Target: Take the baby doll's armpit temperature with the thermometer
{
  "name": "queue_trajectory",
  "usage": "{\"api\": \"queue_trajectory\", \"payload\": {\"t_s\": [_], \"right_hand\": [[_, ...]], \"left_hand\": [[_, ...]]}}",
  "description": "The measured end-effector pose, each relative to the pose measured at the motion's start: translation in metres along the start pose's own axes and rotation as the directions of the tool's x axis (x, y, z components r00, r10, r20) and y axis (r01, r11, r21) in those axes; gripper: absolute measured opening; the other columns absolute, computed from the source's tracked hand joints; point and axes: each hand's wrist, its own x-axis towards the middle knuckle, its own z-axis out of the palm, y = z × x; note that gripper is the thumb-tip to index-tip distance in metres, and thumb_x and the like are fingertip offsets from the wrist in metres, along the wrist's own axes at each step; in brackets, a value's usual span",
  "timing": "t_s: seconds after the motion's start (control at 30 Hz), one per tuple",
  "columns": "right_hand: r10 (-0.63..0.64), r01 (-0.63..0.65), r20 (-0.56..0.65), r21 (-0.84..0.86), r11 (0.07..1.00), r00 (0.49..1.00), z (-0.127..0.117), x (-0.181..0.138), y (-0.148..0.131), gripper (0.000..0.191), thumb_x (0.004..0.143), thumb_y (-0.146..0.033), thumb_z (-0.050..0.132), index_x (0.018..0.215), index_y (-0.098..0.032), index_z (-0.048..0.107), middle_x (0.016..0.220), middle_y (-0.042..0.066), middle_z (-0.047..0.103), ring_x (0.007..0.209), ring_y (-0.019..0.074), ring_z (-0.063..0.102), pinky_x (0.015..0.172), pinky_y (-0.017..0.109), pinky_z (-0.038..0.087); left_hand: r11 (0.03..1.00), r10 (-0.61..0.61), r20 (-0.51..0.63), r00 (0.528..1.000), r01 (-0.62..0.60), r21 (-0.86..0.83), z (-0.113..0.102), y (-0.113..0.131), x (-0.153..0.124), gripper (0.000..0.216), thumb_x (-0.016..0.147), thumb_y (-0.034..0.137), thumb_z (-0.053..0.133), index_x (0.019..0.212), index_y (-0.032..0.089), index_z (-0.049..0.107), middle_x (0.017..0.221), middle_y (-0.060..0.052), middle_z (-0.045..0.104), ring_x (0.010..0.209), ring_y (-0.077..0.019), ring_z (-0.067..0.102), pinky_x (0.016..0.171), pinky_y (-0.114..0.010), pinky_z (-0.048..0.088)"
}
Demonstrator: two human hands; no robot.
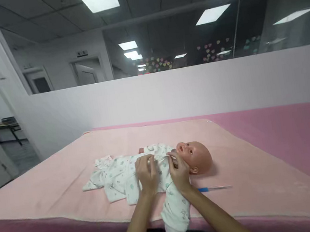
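A baby doll [194,156] lies on its back on a light pink blanket [253,179], head to the right. It wears a white printed romper [117,175]. My left hand [146,174] rests on the doll's chest with its fingers pinched on the romper's front. My right hand [179,172] is beside it near the doll's neck, fingers closed on the romper's collar edge. One sleeved doll arm [174,211] hangs toward me over the table's front edge, between my forearms.
A thin blue and white stick, perhaps a thermometer [214,188], lies on the blanket just right of my right wrist. The blanket covers a darker pink table [288,120] set against a white partition wall [169,94]. An open doorway is at far left.
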Motion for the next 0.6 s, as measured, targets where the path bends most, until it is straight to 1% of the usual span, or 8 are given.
{"api": "queue_trajectory", "payload": {"t_s": [0.07, 0.13, 0.23, 0.3, 0.47, 0.6], "right_hand": [[-0.001, 0.001, -0.001, 0.003, 1.000, 1.000, -0.002, 0.001, -0.002, 0.015, 0.086, -0.019, 0.045, 0.094, -0.017, 0.058, 0.087, 0.005, 0.066, 0.076, 0.0140, 0.063, 0.067, 0.024, 0.052], [-0.005, 0.005, 0.005, 0.009, 1.000, 1.000, -0.004, 0.003, -0.004, 0.016, 0.087, -0.019, 0.044, 0.094, -0.017, 0.057, 0.087, 0.006, 0.065, 0.077, 0.0146, 0.062, 0.068, 0.025, 0.052], [-0.016, 0.015, 0.021, 0.022, 1.000, 1.000, -0.004, 0.003, -0.007, 0.017, 0.087, -0.017, 0.041, 0.094, -0.017, 0.057, 0.086, 0.006, 0.065, 0.080, 0.0156, 0.062, 0.069, 0.027, 0.051], [-0.040, 0.038, 0.042, 0.032, 0.999, 0.998, -0.004, 0.002, -0.008, 0.020, 0.086, -0.015, 0.039, 0.095, -0.018, 0.056, 0.086, 0.006, 0.065, 0.081, 0.0158, 0.061, 0.068, 0.027, 0.051], [-0.119, 0.116, 0.191, 0.025, 0.993, 0.974, -0.004, -0.001, -0.012, 0.022, 0.083, -0.015, 0.042, 0.100, -0.018, 0.056, 0.086, 0.006, 0.064, 0.075, 0.0153, 0.062, 0.061, 0.025, 0.050], [-0.181, 0.176, 0.311, 0.044, 0.983, 0.933, -0.005, -0.001, -0.016, 0.022, 0.081, -0.015, 0.044, 0.098, -0.019, 0.057, 0.089, 0.005, 0.065, 0.081, 0.0161, 0.061, 0.069, 0.026, 0.049]], "left_hand": [[0.999, -0.006, 0.000, 1.000, 0.006, 0.043, -0.007, -0.006, 0.000, 0.020, 0.086, 0.025, 0.040, 0.080, 0.019, 0.058, 0.079, -0.003, 0.061, 0.083, -0.0187, 0.050, 0.079, -0.033, 0.036], [0.997, -0.004, 0.030, 1.000, 0.001, 0.083, -0.013, -0.009, -0.001, 0.021, 0.085, 0.023, 0.040, 0.079, 0.020, 0.059, 0.081, -0.003, 0.062, 0.085, -0.0195, 0.050, 0.080, -0.034, 0.036], [0.990, 0.017, 0.142, 0.990, -0.037, 0.136, -0.018, -0.007, -0.004, 0.019, 0.083, 0.022, 0.042, 0.081, 0.022, 0.061, 0.087, -0.002, 0.062, 0.089, -0.0202, 0.050, 0.080, -0.035, 0.035], [0.985, 0.030, 0.192, 0.981, -0.061, 0.159, -0.019, -0.004, -0.006, 0.017, 0.082, 0.021, 0.044, 0.083, 0.022, 0.061, 0.091, -0.003, 0.061, 0.091, -0.0206, 0.049, 0.080, -0.035, 0.036], [0.976, 0.045, 0.248, 0.968, -0.096, 0.194, -0.019, 0.001, -0.006, 0.014, 0.077, 0.015, 0.044, 0.080, 0.021, 0.056, 0.095, -0.003, 0.059, 0.092, -0.0199, 0.049, 0.080, -0.034, 0.036], [0.975, 0.057, 0.299, 0.953, -0.117, 0.188, -0.019, 0.002, -0.006, 0.013, 0.077, 0.014, 0.043, 0.079, 0.020, 0.054, 0.095, -0.002, 0.059, 0.094, -0.0197, 0.048, 0.082, -0.034, 0.035]]}}
